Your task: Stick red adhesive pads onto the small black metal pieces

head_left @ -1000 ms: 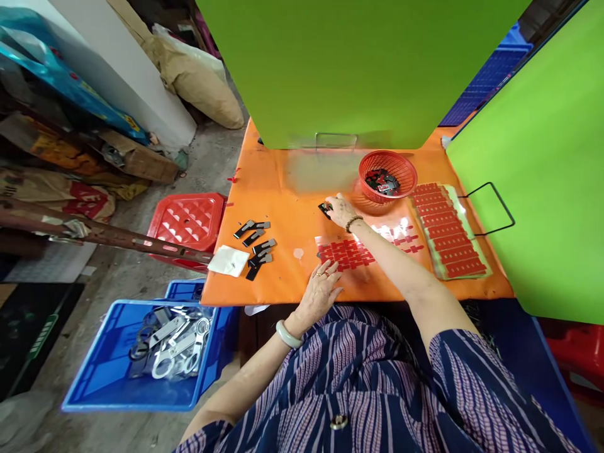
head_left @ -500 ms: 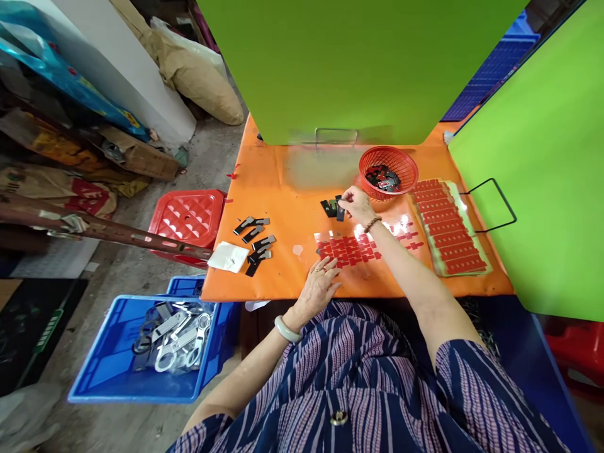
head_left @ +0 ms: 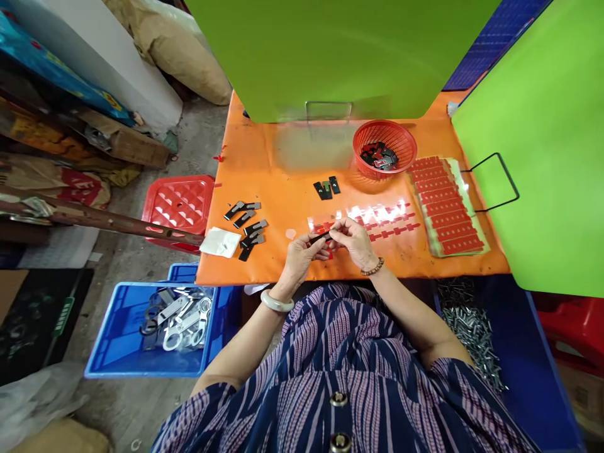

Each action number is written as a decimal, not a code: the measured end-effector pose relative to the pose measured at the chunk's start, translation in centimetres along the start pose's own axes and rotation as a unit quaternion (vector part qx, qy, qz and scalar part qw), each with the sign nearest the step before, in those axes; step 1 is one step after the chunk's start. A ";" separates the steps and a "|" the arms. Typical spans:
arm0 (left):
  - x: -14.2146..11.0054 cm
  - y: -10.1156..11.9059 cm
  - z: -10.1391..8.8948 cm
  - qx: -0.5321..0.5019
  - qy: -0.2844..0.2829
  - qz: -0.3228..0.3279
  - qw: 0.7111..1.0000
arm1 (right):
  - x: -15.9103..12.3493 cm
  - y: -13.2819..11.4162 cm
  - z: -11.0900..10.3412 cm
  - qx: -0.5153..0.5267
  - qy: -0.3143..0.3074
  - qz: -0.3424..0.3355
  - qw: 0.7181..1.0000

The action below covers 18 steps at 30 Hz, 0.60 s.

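Note:
Between my left hand and my right hand is a small flat black piece, pinched at both ends just above the table's front part. Under and behind the hands lies a clear sheet of red cross-shaped stickers, partly hidden by them. Farther back, a few black pieces lie side by side on the orange cloth. To the left is a loose group of black pieces with grey metal parts. A red plastic basket holds several black, grey and red pieces.
A stack of red sticker sheets lies at the right. Green panels with wire handles stand behind and at right. A white pad sits at the left edge. Blue bins of metal parts and a red stool flank the table.
My right hand came back toward me from the black pieces near the basket, bringing one along. My left hand rose from the sticker sheet and now grips that piece too.

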<state>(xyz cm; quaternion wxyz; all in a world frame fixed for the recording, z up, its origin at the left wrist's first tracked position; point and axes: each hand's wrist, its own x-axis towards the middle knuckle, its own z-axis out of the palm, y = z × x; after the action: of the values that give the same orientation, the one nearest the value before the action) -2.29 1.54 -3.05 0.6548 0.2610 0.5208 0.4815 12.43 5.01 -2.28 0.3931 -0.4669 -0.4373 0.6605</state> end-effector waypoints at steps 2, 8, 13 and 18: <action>0.0 0.1 -0.1 -0.011 0.012 -0.008 1.000 | -0.7 0.7 -0.4 -0.051 0.014 -0.020 0.998; 0.8 0.2 -0.4 -0.025 0.053 -0.005 0.998 | -2.6 3.6 -1.8 -0.353 0.021 -0.144 0.924; 1.7 -0.3 -0.2 -0.011 0.057 -0.028 0.998 | -3.0 4.5 -1.4 -0.491 -0.022 -0.147 0.859; 2.1 -1.1 -0.1 -0.010 0.064 -0.046 0.997 | -2.7 4.3 -0.6 -0.554 -0.029 -0.127 0.822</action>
<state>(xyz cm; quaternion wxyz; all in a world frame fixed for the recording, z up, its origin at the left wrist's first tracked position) -2.02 2.99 -4.92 0.6441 0.1990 0.5682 0.4719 13.21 1.32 -5.76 0.1359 -0.5269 -0.7962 0.2644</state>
